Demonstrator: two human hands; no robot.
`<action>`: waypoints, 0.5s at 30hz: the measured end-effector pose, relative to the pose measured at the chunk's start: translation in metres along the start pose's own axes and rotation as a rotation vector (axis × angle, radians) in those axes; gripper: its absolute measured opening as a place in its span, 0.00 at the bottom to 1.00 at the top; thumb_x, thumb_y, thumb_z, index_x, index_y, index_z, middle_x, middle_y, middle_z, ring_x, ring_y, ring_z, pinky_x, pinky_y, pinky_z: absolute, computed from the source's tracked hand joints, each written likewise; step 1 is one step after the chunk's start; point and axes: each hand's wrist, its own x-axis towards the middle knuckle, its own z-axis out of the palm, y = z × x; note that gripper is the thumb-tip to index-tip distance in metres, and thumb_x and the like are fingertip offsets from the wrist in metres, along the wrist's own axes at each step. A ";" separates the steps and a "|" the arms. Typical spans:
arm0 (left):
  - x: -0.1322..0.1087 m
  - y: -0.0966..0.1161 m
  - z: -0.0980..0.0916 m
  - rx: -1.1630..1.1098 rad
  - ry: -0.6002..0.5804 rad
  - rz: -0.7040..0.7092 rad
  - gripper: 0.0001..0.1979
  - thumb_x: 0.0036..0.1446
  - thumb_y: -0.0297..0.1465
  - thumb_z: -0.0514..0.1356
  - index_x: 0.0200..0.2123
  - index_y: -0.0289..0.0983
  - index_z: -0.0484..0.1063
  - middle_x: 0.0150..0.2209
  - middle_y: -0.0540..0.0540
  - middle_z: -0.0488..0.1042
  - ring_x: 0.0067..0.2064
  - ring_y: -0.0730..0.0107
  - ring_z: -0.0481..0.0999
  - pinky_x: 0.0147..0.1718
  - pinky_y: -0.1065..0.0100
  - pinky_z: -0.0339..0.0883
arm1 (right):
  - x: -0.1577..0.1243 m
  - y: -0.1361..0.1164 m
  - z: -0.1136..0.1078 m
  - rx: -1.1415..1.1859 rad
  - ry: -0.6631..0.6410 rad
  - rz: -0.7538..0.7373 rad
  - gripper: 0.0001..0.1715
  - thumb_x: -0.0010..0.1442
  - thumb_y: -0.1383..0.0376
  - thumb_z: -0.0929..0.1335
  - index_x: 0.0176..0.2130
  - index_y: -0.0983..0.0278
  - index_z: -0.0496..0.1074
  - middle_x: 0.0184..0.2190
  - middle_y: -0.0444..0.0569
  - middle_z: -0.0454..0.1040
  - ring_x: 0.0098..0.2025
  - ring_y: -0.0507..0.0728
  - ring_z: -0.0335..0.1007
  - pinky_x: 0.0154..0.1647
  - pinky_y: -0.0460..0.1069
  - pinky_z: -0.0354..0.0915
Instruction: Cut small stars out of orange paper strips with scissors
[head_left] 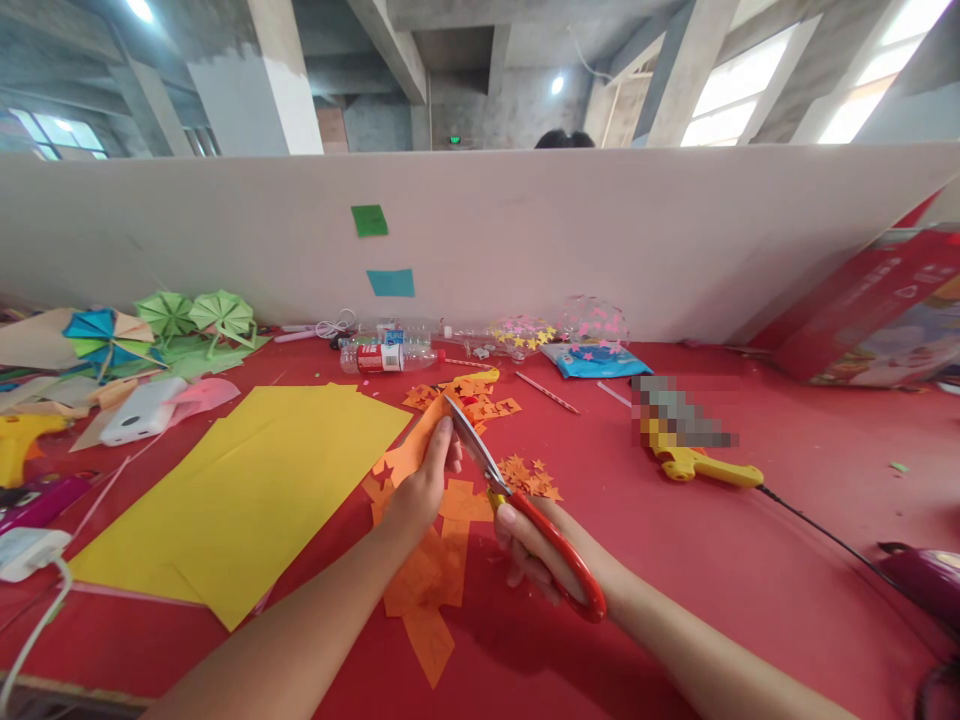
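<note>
My right hand (529, 545) grips a pair of scissors (551, 540) with red handles, its blades pointing up and away to the left. Pinched in my left hand (427, 470) is a piece of orange paper (415, 445), its upper edge beside the scissor tips. Whether the blades are cutting into it I cannot tell. Below both hands lie orange paper scraps (427, 570). A small heap of orange paper stars (529, 475) rests just past the scissors, and strips with star-shaped holes (499, 408) lie farther back.
Yellow paper sheets (255, 480) cover the left of the red table. A yellow glue gun (705, 468) with a black cord lies right. Behind are plastic bottles (382, 357), a blue packet (600, 360) and a white partition (480, 230). Folded paper umbrellas (221, 312) sit far left.
</note>
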 end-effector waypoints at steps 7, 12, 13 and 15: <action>0.000 -0.004 0.001 0.012 0.009 0.037 0.23 0.60 0.45 0.51 0.17 0.41 0.66 0.22 0.48 0.72 0.25 0.71 0.70 0.27 0.75 0.65 | -0.001 -0.004 0.005 0.002 0.033 0.012 0.35 0.52 0.33 0.60 0.23 0.60 0.57 0.06 0.31 0.53 0.08 0.46 0.49 0.23 0.48 0.68; 0.001 -0.004 0.001 -0.009 -0.002 0.074 0.22 0.60 0.45 0.52 0.19 0.41 0.67 0.21 0.48 0.71 0.25 0.71 0.69 0.27 0.74 0.65 | -0.002 -0.006 0.004 -0.015 0.050 0.032 0.34 0.52 0.34 0.61 0.22 0.60 0.55 0.06 0.32 0.53 0.09 0.46 0.50 0.22 0.48 0.67; 0.001 -0.004 0.001 -0.011 -0.007 0.078 0.21 0.60 0.45 0.52 0.19 0.41 0.67 0.21 0.49 0.71 0.25 0.71 0.69 0.27 0.75 0.64 | -0.002 -0.006 0.004 -0.012 0.053 0.034 0.33 0.53 0.35 0.61 0.21 0.59 0.55 0.06 0.32 0.53 0.08 0.46 0.49 0.22 0.49 0.68; 0.001 -0.003 0.000 -0.017 -0.014 0.078 0.22 0.60 0.44 0.51 0.18 0.41 0.67 0.21 0.49 0.71 0.25 0.72 0.69 0.26 0.75 0.64 | -0.002 -0.005 0.003 -0.016 0.065 0.025 0.32 0.54 0.37 0.62 0.22 0.59 0.54 0.06 0.31 0.53 0.08 0.46 0.48 0.24 0.49 0.68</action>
